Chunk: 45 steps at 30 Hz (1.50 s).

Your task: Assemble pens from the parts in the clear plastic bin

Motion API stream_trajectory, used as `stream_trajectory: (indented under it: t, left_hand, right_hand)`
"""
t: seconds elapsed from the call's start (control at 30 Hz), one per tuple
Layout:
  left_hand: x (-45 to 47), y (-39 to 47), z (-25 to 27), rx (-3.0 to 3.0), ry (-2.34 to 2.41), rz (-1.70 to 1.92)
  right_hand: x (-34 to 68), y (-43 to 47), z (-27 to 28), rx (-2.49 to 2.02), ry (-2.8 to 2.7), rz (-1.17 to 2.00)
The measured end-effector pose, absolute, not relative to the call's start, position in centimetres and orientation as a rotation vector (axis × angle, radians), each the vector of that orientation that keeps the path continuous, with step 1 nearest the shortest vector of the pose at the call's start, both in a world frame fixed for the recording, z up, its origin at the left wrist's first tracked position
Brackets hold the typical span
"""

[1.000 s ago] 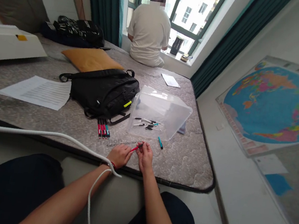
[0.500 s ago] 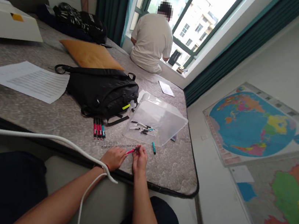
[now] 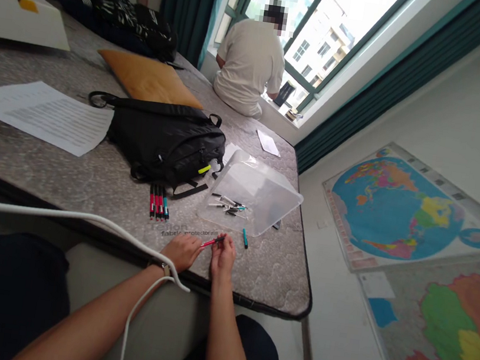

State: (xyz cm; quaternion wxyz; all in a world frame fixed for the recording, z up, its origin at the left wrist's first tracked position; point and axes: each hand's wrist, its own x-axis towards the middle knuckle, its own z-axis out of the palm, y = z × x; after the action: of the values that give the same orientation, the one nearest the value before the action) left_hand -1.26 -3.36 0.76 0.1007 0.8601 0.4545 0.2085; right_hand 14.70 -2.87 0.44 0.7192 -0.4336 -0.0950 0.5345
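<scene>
Between my two hands is a red and black pen. My left hand is closed on its red end, and the fingers of my right hand pinch its dark end. Both hands are just above the mattress, near its front edge. Right of them lies a single teal pen. A row of red and teal pens lies side by side to the left. Behind my hands a clear plastic box rests tilted, with several loose pens and pen parts at its near side.
A black backpack lies behind the pen row, beside a printed sheet and an orange envelope. A white cable crosses in front of my left wrist. Another person sits at the window, back turned. Wall maps hang at right.
The camera view has shifted slightly. Both hands stay on the red and black pen, with hardly any movement; the other pens lie as before.
</scene>
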Motion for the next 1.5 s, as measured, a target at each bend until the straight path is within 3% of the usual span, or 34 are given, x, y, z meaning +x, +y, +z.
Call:
stream_trajectory:
  t: [0.23, 0.47, 0.83, 1.5]
  left_hand:
    - [-1.3, -3.3, 0.8, 2.525, 1.324, 0.620]
    - [-1.2, -3.3, 0.6, 2.501, 1.332, 0.643]
    - [-1.3, -3.3, 1.0, 2.510, 1.329, 0.644]
    - [-1.3, -3.5, 1.4, 2.558, 1.319, 0.598]
  right_hand:
    - [15.3, -3.6, 0.3, -0.998, -0.316, 1.252]
    - [16.8, -3.3, -0.3, -0.998, -0.238, 1.084]
    - [16.2, -4.4, 0.5, -1.046, -0.436, 1.263]
    - [16.4, -3.9, 0.0, -0.935, -0.249, 1.164]
